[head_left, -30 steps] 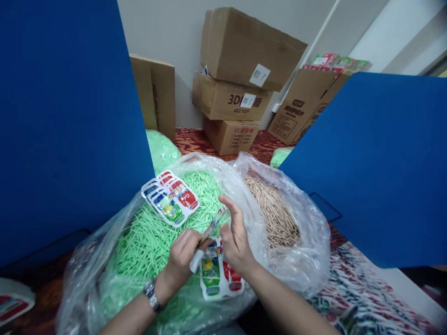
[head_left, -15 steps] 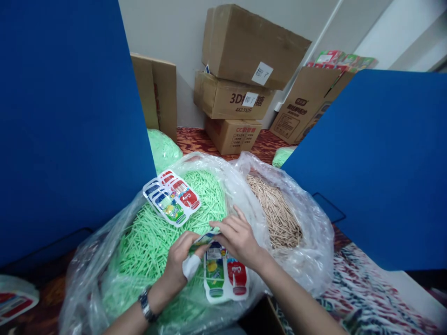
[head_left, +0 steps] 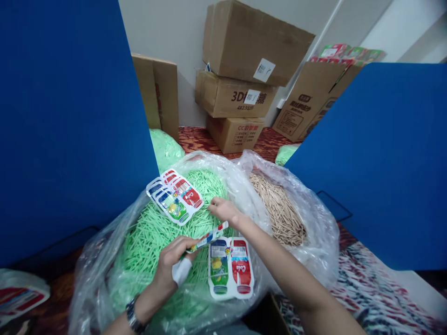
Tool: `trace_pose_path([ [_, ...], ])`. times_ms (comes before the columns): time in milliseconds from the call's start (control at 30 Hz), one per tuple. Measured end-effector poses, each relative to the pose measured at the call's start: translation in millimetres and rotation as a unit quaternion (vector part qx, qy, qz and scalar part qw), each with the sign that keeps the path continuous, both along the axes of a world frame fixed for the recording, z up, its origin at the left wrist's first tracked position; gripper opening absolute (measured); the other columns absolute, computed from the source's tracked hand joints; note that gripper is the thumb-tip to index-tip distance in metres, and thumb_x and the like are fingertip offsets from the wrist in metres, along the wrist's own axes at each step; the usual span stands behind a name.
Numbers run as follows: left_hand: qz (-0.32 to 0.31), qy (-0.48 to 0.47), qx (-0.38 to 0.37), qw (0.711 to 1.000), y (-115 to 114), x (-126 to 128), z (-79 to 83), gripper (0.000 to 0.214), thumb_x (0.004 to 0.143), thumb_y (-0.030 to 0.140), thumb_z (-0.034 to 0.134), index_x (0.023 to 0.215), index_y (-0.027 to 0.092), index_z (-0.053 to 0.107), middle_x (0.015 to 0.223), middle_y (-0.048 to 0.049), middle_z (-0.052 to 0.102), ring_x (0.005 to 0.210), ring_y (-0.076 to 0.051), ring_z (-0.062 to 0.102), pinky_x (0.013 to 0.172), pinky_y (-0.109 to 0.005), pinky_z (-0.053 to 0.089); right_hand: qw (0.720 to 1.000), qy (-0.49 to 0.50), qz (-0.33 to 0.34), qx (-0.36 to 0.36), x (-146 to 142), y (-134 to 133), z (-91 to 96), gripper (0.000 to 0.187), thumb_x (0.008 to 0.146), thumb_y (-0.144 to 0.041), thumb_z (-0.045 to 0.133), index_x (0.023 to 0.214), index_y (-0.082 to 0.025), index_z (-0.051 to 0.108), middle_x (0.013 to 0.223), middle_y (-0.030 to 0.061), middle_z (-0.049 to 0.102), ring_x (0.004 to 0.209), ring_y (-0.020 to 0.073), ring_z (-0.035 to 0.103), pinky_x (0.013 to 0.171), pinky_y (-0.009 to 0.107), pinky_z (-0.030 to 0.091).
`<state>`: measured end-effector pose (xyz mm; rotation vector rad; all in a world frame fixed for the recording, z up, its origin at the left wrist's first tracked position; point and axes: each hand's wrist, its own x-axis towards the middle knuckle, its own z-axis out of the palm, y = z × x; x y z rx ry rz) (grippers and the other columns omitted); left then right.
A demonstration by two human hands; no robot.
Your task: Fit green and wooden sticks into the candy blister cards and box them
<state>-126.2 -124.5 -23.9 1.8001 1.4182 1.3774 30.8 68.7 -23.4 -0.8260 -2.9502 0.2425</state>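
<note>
A flat printed packet (head_left: 211, 236), seen nearly edge-on, is gripped in my left hand (head_left: 171, 265). Something white (head_left: 181, 271) shows at that hand's thumb side. My right hand (head_left: 225, 211) is over thin green sticks (head_left: 153, 242), fingers bent together; whether a stick is between them is hidden. The sticks fill a clear plastic bag (head_left: 94, 279). On top of them, left of my right hand, lies an overlapping stack of bottle-shaped packets (head_left: 176, 197). Another such packet (head_left: 230, 267), green-and-blue beside red "Cola", lies in front, below my right forearm.
A second clear bag holds tan sticks (head_left: 279, 209) on the right. Blue panels (head_left: 70, 116) flank both sides. Behind stand stacked cardboard boxes (head_left: 240, 97) and a box (head_left: 303, 102) with colourful packs on top. A white-edged package (head_left: 21, 295) sits low at left.
My right hand has left the packet held by my left hand and moved up to the green sticks. My left hand keeps the packet, now turned more edge-on.
</note>
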Motion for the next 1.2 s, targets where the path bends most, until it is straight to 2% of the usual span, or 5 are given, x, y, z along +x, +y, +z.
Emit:
trace_pose_path([
  [300, 0.09, -0.172, -0.115, 0.974, 7.4, 1.4, -5.8, 0.017, 0.073, 0.029, 0.07, 0.068, 0.017, 0.06, 0.064, 0.0009, 0.055, 0.06, -0.013, 0.05, 0.053, -0.022, 0.038, 0.99, 0.118, -0.075, -0.014, 28.3, -10.8, 38.6, 0.024, 0.092, -0.019, 0.041, 0.113, -0.019, 0.053, 0.082, 0.0028, 0.059, 0.073, 0.0141, 0.056, 0.066, 0.026, 0.043],
  [533, 0.071, -0.217, -0.151, 0.962, 14.5, 11.5, 0.8, 0.022, 0.07, 0.032, 0.071, 0.063, 0.016, 0.057, 0.061, 0.0025, 0.051, 0.056, -0.012, 0.045, 0.054, -0.022, 0.036, 0.822, 0.534, -0.112, -0.165, 24.0, -81.8, 83.1, 0.037, 0.09, -0.025, 0.052, 0.124, -0.026, 0.039, 0.08, -0.0015, 0.061, 0.071, 0.0123, 0.061, 0.066, 0.026, 0.051],
  [833, 0.051, -0.264, -0.153, 0.951, 11.2, 13.0, 9.4, 0.019, 0.073, 0.032, 0.073, 0.072, 0.015, 0.064, 0.065, 0.0019, 0.059, 0.061, -0.012, 0.048, 0.059, -0.022, 0.038, 0.9, 0.436, -0.002, -0.031, 28.2, -89.8, 84.6, 0.025, 0.09, -0.029, 0.05, 0.114, -0.026, 0.059, 0.121, 0.007, 0.059, 0.121, 0.0235, 0.047, 0.103, 0.047, 0.037],
  [1033, 0.043, -0.373, -0.154, 0.914, 9.6, 26.5, 15.2, 0.026, 0.073, 0.038, 0.074, 0.078, 0.015, 0.062, 0.07, 0.0007, 0.063, 0.062, -0.012, 0.054, 0.059, -0.022, 0.043, 0.812, 0.476, -0.105, -0.321, 37.4, -76.6, 51.3, 0.038, 0.09, -0.041, 0.049, 0.123, -0.021, 0.048, 0.097, 0.0061, 0.066, 0.084, 0.0164, 0.064, 0.073, 0.031, 0.053],
  [1200, 0.11, -0.334, -0.106, 0.93, 8.4, 34.8, 21.0, 0.029, 0.075, 0.042, 0.07, 0.078, 0.015, 0.061, 0.066, 0.0005, 0.061, 0.058, -0.012, 0.055, 0.056, -0.023, 0.045, 0.807, 0.497, -0.111, -0.3, 38.0, -84.7, 38.0, 0.018, 0.088, -0.035, 0.056, 0.094, -0.019, 0.06, 0.076, 0.0005, 0.063, 0.068, 0.0128, 0.06, 0.064, 0.024, 0.049],
])
